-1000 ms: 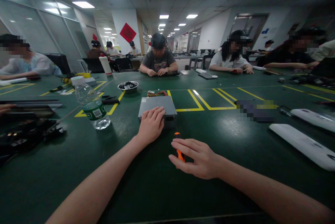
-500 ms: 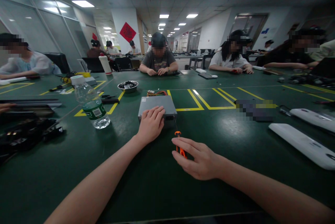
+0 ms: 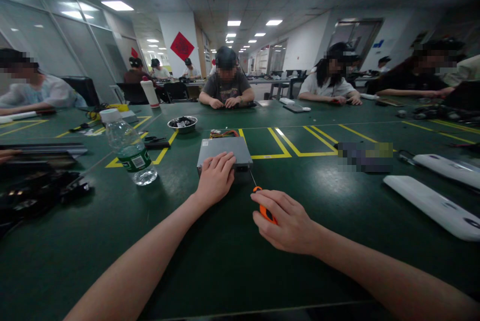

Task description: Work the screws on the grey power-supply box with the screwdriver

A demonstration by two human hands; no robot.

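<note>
A grey metal box [image 3: 225, 149] with colored wires at its back sits on the green table [image 3: 210, 261]. My left hand [image 3: 216, 178] lies on its top and front edge, fingers stretched out over the metal. In my right hand [image 3: 283, 221] is an orange and black screwdriver [image 3: 267, 213], held between thumb and fingers. Its shaft points up and left, and the tip reaches the box's front right corner; the exact contact spot is too small to make out.
Left of the box stand a water bottle [image 3: 131, 148] and a metal bowl [image 3: 182, 124] of small dark parts. Black parts [image 3: 33, 196] lie far left. White casings [image 3: 431, 206] lie at right. Several people sit across the table.
My right hand has shifted slightly right and up, and the screwdriver's handle now tilts more to the right. My left hand has stayed on the box.
</note>
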